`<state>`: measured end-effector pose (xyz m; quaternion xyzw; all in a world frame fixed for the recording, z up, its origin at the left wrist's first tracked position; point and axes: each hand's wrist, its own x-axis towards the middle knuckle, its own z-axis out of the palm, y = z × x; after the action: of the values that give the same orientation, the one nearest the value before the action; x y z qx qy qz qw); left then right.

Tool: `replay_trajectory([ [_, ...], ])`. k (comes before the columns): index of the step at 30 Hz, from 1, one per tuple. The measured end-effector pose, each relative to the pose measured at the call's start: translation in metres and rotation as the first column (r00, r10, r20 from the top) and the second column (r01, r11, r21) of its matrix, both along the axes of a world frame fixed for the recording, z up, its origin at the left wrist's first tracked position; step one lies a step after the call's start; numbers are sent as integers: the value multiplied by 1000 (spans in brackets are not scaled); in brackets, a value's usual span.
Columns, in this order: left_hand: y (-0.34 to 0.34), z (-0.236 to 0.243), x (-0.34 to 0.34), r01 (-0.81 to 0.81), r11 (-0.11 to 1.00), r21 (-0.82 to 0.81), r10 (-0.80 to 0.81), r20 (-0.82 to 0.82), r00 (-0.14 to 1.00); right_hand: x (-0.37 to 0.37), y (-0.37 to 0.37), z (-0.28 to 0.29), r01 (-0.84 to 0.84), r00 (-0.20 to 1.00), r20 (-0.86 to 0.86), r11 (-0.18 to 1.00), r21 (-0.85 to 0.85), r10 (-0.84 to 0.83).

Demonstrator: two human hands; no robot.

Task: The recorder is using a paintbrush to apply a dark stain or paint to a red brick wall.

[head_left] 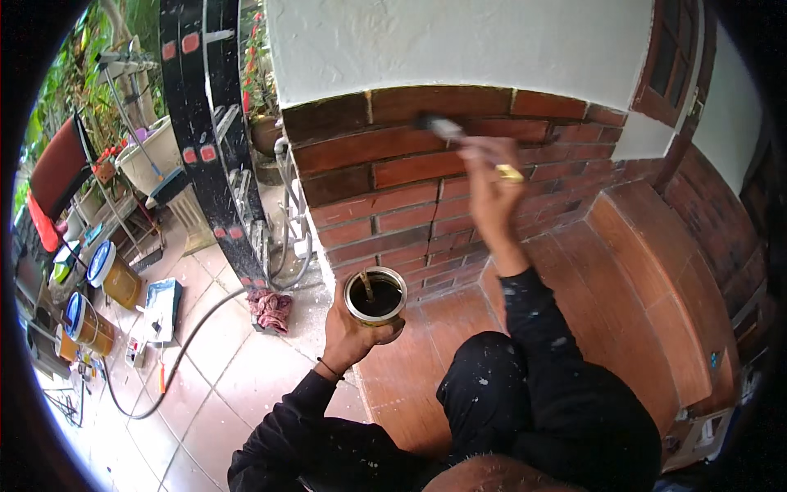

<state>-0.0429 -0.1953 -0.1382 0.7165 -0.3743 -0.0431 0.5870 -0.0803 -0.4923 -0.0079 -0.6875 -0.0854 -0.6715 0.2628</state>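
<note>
My left hand [351, 334] is closed around an open metal can [376, 319] below the brick wall. Inside the can is a dark liquid [379, 302], with a thin stick [366, 284] leaning in it. My right hand [492, 189] grips a paintbrush [448, 129], slightly blurred, its dark bristles pointing left at the upper bricks. Whether the bristles touch the wall I cannot tell. The brick wall [406, 215] shows darker, wet-looking bricks at its upper left and paler, duller ones lower down.
A black ladder [201, 107] stands left of the wall, with a crumpled rag [270, 310] at its foot. Tiled steps [574, 283] rise on the right. Several buckets [115, 275], a paint tray [162, 310] and a hose [182, 354] lie on the left floor.
</note>
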Motion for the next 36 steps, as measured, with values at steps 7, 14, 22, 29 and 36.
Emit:
replay_trajectory([
  [7, 6, 2, 2, -8, 1000, 30, 10, -81, 997, -52, -72, -13, 445, 883, 54, 869, 216, -466],
  [14, 0, -9, 6, -18, 1000, -16, 17, -46, 999, 9, 80, -18, -68, 990, -136, 979, -194, 42],
  [22, 2, -10, 6, -25, 999, 29, 25, 10, 1000, 12, 49, -26, -145, 984, -113, 989, -28, 141],
  [29, 0, 3, 1, -20, 1000, -23, 19, -17, 1000, -56, -95, -57, -5, 999, 42, 904, 428, -14],
  [36, 8, 4, 2, -38, 997, 65, 38, -3, 999, -40, 28, -50, 173, 983, -33, 977, -128, -178],
])
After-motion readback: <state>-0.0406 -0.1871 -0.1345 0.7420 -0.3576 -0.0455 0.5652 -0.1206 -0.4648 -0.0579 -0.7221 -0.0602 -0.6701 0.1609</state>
